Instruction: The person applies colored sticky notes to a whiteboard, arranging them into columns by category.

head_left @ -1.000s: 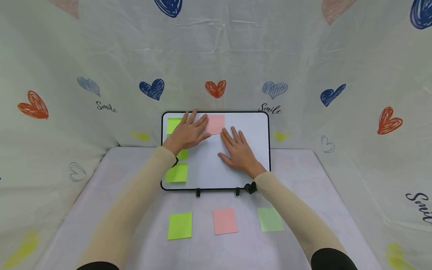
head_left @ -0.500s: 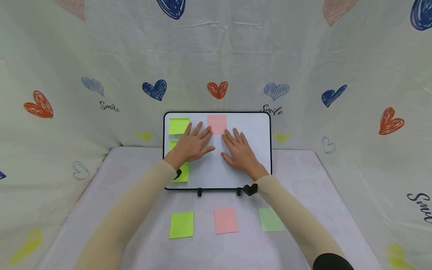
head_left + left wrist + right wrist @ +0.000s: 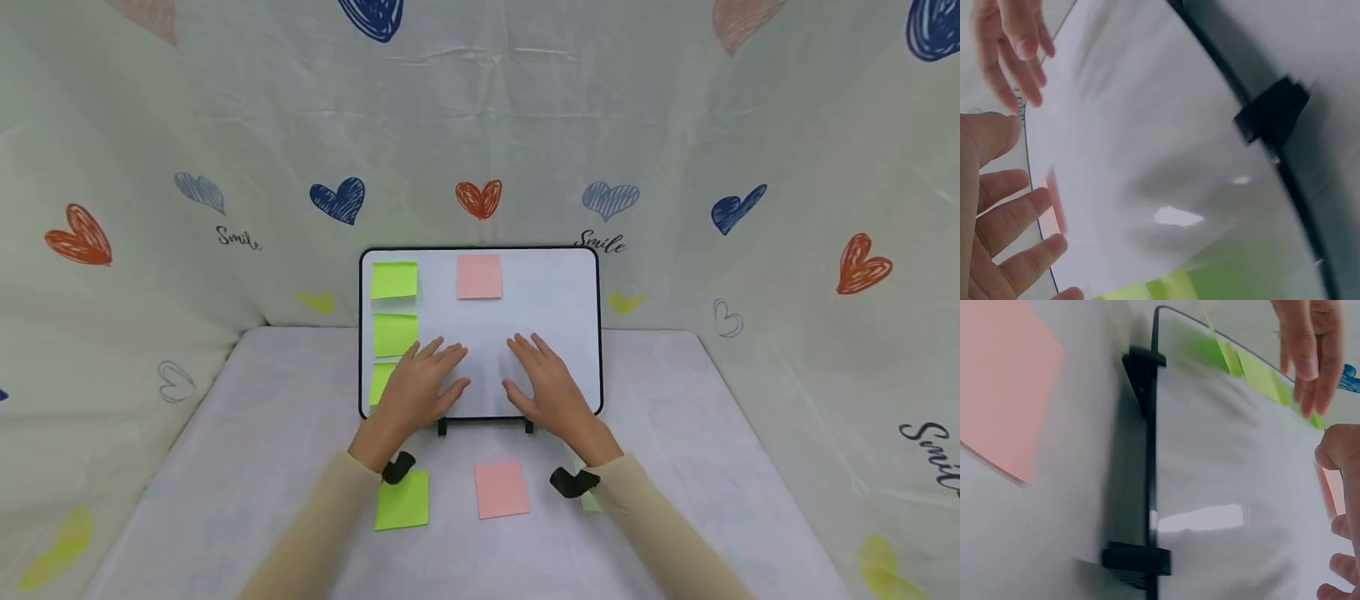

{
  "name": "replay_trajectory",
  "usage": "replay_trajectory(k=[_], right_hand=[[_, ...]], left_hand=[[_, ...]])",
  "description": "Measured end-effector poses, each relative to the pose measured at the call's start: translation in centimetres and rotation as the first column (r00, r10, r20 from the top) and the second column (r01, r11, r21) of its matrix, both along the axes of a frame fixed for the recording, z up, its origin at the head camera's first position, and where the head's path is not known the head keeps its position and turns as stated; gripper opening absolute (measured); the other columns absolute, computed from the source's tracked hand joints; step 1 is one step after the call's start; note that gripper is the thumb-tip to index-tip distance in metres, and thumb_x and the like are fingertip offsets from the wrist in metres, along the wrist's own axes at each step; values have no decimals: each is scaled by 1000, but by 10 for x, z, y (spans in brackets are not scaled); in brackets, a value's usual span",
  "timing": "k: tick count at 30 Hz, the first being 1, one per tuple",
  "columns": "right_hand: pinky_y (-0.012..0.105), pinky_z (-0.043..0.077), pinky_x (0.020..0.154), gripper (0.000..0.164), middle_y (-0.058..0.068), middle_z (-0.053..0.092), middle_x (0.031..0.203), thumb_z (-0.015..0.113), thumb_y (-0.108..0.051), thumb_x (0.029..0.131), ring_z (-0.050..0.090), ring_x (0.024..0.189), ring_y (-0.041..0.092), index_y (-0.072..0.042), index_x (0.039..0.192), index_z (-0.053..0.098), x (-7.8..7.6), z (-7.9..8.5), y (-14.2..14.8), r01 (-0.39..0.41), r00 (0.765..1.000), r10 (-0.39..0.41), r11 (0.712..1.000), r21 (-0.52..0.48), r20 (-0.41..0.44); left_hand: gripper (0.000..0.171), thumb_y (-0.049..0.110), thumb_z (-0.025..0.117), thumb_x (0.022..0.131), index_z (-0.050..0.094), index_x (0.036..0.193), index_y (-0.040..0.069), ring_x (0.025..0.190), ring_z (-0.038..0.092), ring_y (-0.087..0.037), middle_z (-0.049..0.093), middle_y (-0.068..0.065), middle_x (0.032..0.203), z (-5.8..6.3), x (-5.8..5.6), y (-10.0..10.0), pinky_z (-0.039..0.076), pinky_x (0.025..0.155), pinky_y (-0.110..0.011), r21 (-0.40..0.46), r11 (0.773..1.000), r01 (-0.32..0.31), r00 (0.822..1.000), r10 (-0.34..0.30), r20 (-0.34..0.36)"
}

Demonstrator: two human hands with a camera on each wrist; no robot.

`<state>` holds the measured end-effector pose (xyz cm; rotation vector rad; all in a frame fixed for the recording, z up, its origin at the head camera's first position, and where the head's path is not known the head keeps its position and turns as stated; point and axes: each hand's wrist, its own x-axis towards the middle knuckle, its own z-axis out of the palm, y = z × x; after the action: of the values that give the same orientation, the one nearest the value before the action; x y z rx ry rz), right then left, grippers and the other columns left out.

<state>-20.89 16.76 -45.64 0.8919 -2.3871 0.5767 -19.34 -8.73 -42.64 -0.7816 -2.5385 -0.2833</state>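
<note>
A white board with a black frame stands tilted on the table. Down its left side are three lime-green sticky notes, the lowest partly covered by my left hand. One pink sticky note is stuck at the top middle. My left hand hovers before the lower left of the board, fingers spread, holding nothing. Likewise, my right hand hangs before the lower right with relaxed fingers. Both wrist views show the hands apart from the board surface.
In front of the board lie a lime-green pad, a pink pad and a pale green pad, mostly hidden by the right wrist. Black feet support the board's lower edge. A heart-printed cloth hangs behind.
Both hands have come away from around the pink note and drawn down and back toward the person. All the left-side green notes now show, and the pink note stays on the board.
</note>
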Motion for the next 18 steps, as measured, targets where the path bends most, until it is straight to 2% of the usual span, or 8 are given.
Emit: replay_trajectory(k=[3, 8, 14, 18], right_hand=[[61, 44, 112, 61, 22, 57, 148, 74, -20, 93, 49, 140, 47, 0, 147, 52, 23, -7, 4, -6, 997, 9, 999, -46, 73], [59, 43, 113, 62, 20, 56, 149, 75, -20, 93, 49, 141, 45, -1, 148, 52, 58, -17, 11, 18, 987, -1, 994, -105, 159], [60, 45, 111, 66, 16, 57, 150, 77, -23, 91, 50, 140, 44, -3, 149, 52, 93, -27, 21, 88, 972, -57, 988, -128, 228], [62, 44, 110, 70, 18, 56, 150, 79, -23, 89, 49, 140, 45, -3, 150, 51, 110, -33, 25, 118, 966, -82, 984, -136, 244]], left_hand=[[45, 29, 78, 92, 70, 132, 9, 126, 65, -36, 73, -9, 128, -11, 23, -2, 51, 105, -58, 70, 998, 7, 1000, -7, 5], [46, 26, 82, 89, 70, 129, 7, 119, 69, -35, 74, -10, 126, -24, 51, -12, 58, 96, -50, 134, 991, 1, 1000, -5, 31], [52, 33, 82, 89, 68, 133, 8, 124, 66, -37, 71, -9, 131, -37, 80, -22, 57, 97, -54, 156, 986, -50, 991, 30, 128], [63, 41, 82, 86, 64, 139, 11, 131, 60, -40, 69, -9, 137, -46, 99, -26, 54, 99, -59, 139, 984, -111, 982, 87, 169]])
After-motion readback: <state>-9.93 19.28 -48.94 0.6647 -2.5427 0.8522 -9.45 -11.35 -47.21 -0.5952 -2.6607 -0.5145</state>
